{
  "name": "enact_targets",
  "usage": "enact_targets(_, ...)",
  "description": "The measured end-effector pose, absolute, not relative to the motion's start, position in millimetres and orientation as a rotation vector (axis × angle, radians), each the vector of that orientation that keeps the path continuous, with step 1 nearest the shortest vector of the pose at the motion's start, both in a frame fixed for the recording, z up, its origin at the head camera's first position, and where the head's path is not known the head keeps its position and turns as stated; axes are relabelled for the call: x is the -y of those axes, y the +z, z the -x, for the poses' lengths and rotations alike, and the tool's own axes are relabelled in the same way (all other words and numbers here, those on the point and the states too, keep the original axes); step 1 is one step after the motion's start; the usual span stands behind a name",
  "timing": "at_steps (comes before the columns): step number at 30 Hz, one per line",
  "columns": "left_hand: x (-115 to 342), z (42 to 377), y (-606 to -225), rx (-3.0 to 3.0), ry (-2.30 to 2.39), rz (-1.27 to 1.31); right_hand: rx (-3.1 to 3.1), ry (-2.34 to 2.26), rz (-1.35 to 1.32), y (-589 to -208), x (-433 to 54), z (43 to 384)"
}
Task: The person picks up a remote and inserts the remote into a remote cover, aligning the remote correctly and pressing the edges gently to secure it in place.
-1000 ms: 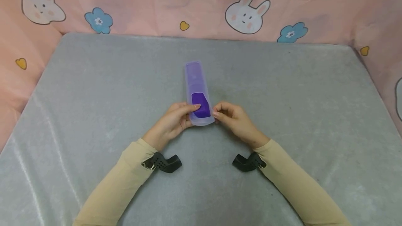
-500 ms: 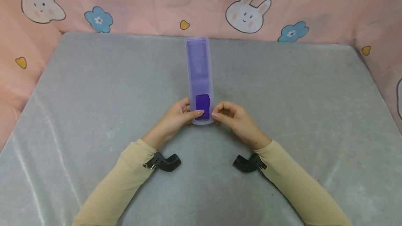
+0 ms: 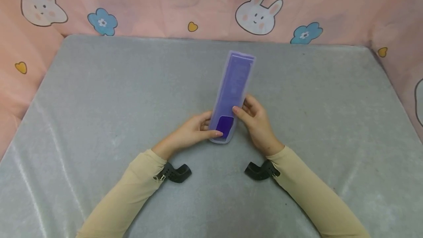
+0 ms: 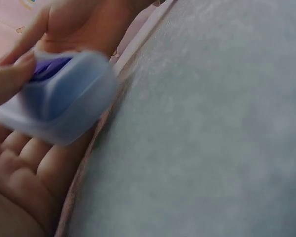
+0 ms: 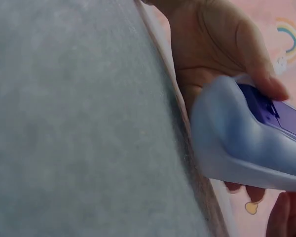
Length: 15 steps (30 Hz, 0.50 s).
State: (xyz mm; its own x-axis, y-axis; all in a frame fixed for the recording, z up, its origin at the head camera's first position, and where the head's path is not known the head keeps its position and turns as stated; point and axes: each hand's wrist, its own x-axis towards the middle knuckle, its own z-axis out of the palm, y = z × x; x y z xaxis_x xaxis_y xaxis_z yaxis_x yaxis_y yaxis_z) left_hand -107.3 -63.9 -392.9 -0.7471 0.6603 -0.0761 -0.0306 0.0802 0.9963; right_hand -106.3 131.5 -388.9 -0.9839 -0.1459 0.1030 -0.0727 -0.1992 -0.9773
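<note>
A long, narrow plastic case (image 3: pixel 235 80), translucent pale purple, is held between both hands over the middle of the table. Near its lower end is a dark purple panel (image 3: pixel 226 123). My left hand (image 3: pixel 188 134) grips this lower end, thumb on the panel's edge and fingers underneath. Partway up the opposite side, my right hand (image 3: pixel 259 124) holds the case with its thumb on the face and the fingers behind. The rounded end of the case (image 4: pixel 79 106) shows blurred in the left wrist view. From the right wrist, the case (image 5: pixel 251 143) shows its frosted end and side.
A grey cloth-covered table (image 3: pixel 115 83) spreads around the hands. Behind it hangs a pink curtain (image 3: pixel 142 3) printed with rabbits, flowers and hearts. Black wrist mounts (image 3: pixel 178 173) jut inward from the beige sleeves (image 3: pixel 122 197).
The case has tilted up to show more of its face, then swung right so its far end leans right. My right hand has moved from its lower right edge to a hold higher up.
</note>
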Motion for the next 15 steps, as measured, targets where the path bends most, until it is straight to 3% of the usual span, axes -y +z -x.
enact_targets(5, 63.9, 106.8, -392.9, -1.809, 1.633, -0.715, -1.880, -2.519, 0.292, -388.7, -130.6, 105.5)
enact_targets(15, 60.9, 102.6, -391.1, -1.650, 1.762, -0.605, -1.945, -2.397, 0.313, -382.7, -131.7, 100.9)
